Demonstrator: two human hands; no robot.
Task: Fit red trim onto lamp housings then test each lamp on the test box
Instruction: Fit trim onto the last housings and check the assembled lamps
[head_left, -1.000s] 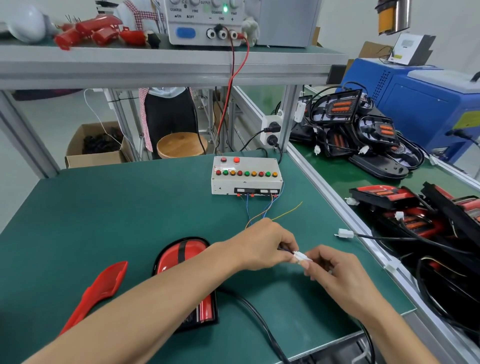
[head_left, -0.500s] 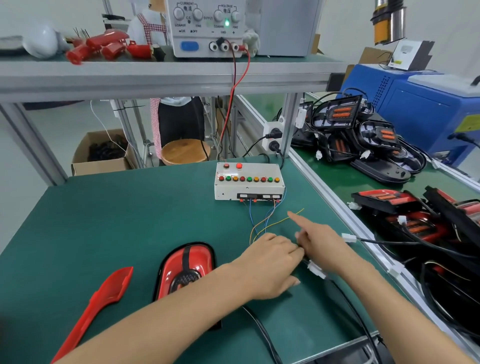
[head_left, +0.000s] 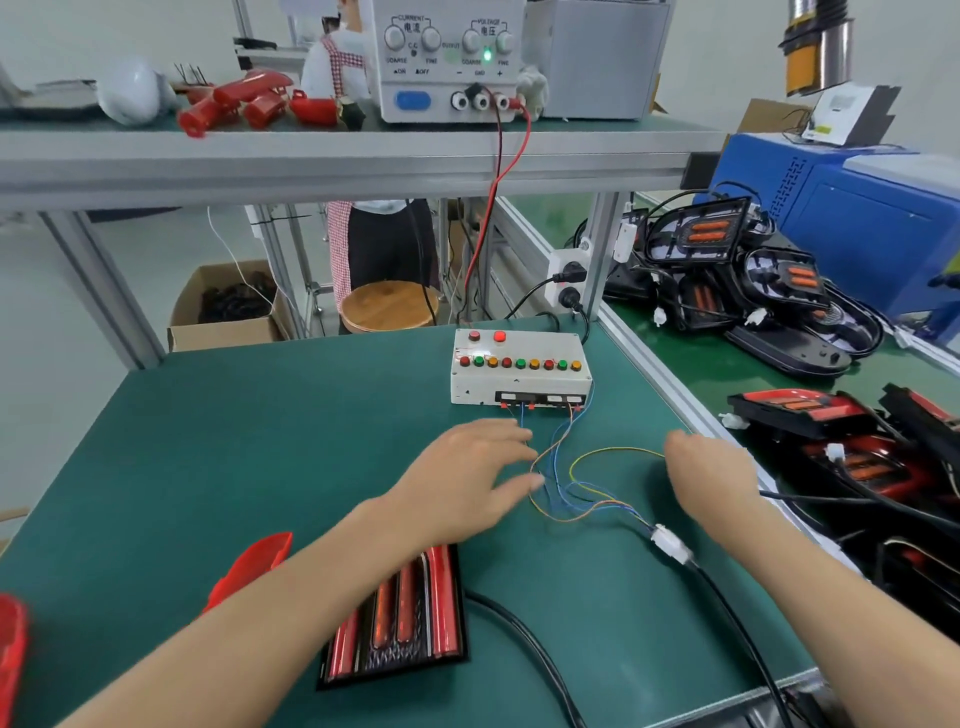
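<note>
Hands are hovering over the worktop (head_left: 208, 467): left hand (head_left: 467, 478) and right hand (head_left: 711, 467), fingers relaxed, holding nothing. Lamp (head_left: 400, 618) is lying near, its white connector (head_left: 670, 543) seemingly mated to test box (head_left: 519, 374) leads (head_left: 566, 488). Reaching carelessly is risking snagging those thin wires, unplugging them.

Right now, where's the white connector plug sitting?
In the head view the white connector plug lies on the green mat, right of centre, between the coloured wires and the black cable, just below the right hand.
</note>
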